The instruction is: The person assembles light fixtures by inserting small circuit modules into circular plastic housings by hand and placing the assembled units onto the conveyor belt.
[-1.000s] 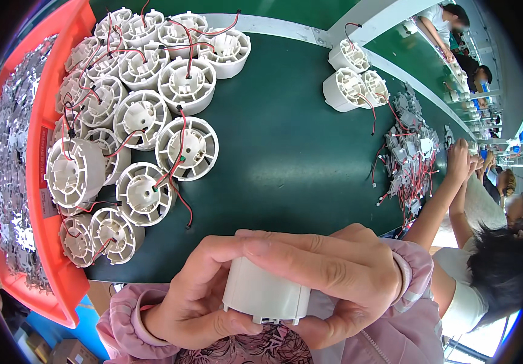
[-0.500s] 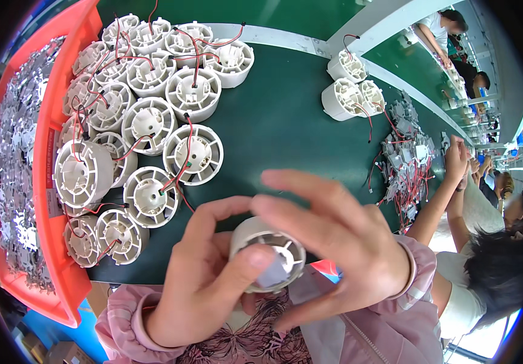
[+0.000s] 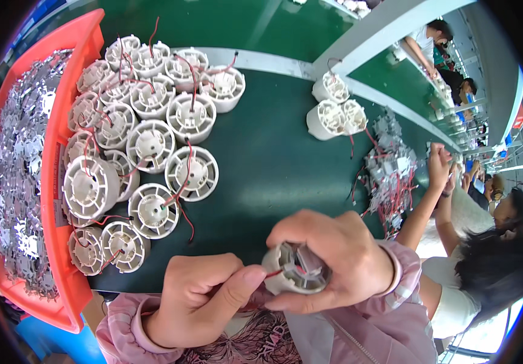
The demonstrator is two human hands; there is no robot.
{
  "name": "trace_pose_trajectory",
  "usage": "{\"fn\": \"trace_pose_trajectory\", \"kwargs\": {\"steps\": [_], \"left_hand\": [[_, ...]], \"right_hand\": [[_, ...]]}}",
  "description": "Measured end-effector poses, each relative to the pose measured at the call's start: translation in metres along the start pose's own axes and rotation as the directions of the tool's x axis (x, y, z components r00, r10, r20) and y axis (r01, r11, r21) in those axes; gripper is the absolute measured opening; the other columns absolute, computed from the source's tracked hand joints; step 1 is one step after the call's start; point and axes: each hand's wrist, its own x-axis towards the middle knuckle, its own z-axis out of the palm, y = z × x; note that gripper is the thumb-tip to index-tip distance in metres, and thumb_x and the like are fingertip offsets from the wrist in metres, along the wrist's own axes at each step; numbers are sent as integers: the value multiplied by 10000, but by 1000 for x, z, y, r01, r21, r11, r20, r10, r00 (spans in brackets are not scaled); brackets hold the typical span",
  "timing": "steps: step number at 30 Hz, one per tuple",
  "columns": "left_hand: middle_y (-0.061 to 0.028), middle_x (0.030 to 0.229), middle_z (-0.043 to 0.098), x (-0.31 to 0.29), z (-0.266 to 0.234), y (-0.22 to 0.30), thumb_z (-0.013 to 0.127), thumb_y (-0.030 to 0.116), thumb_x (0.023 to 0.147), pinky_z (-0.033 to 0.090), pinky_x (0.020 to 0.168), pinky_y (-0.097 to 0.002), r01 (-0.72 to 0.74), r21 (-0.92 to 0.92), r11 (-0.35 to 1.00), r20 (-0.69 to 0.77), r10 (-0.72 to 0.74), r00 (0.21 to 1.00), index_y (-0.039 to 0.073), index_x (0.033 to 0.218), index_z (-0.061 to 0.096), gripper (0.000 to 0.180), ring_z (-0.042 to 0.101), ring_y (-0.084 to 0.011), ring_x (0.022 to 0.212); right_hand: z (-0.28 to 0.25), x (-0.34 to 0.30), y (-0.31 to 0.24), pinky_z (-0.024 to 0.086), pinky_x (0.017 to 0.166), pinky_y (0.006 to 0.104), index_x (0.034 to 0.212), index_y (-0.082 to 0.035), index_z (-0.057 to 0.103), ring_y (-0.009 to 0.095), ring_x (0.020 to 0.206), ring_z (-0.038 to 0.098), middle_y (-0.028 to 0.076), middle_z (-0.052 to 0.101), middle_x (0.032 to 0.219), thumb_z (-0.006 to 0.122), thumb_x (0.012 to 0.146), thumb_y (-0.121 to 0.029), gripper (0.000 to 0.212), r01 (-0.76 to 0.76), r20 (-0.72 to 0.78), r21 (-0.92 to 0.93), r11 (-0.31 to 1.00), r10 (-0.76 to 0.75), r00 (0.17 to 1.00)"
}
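Observation:
My right hand [image 3: 339, 255] grips a white round plastic housing [image 3: 292, 271] near the table's front edge, its open ribbed side tilted toward my left. My left hand [image 3: 204, 297] sits just left of it, thumb and forefinger pinched on a thin red wire [image 3: 272, 273] that comes out of the housing. Both wrists wear pink sleeves. A cluster of similar white housings with red and black wires [image 3: 146, 142] stands on the dark green table [image 3: 273, 158], up and left of my hands.
An orange bin [image 3: 67, 109] full of small silver metal parts lines the left edge. Three more white housings [image 3: 333, 109] and a heap of wired parts [image 3: 389, 170] lie at the right. Another person's arms [image 3: 431, 194] reach onto the table from the right; more people work farther back.
The housing went from covered by both hands to gripped in my right hand alone. My left hand let go and pinched its red wire. The view shifted slightly.

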Motion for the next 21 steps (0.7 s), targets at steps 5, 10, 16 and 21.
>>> {"fn": "trace_pose_trajectory", "kwargs": {"steps": [5, 10, 16, 21], "left_hand": [[-43, 638, 554, -1, -6, -24, 495, 155, 945, 327, 451, -258, -212, 35, 977, 25, 211, 977, -27, 834, 622, 248, 428, -92, 480], [-96, 783, 597, -1, -5, -28, 597, 105, 898, 432, 530, -261, -14, 217, 976, -95, 36, 995, -2, 1079, 590, 211, 563, -145, 610], [-185, 871, 645, 3, 0, -28, 568, 48, 884, 506, 692, -343, -102, 301, 948, -146, 152, 978, -13, 1025, 621, 162, 641, -340, 786], [-191, 866, 640, 2, -2, -36, 560, 50, 897, 495, 660, -332, -193, 351, 916, -164, 263, 951, -13, 1021, 620, 151, 638, -337, 754]], "right_hand": [[-36, 10, 1, 499, 685, 324, 1053, 30, 572, 235, 801, 641, 125, 617, 923, 871, 623, -219, 581, 94, -46, 0, 996, -94, 994], [-77, 87, 15, 489, 741, 346, 1114, -46, 577, 263, 879, 600, 144, 539, 1100, 804, 658, -149, 520, -7, -368, -226, 974, -79, 926], [-107, 199, 123, 520, 811, 431, 1089, 0, 564, 416, 905, 610, 274, 581, 1011, 680, 738, -213, 426, -371, -389, -602, 707, 146, 910], [-121, 238, 157, 502, 855, 442, 1089, -16, 597, 412, 976, 606, 242, 623, 1034, 669, 760, -362, 483, -448, -206, -636, 629, 421, 883]]}}
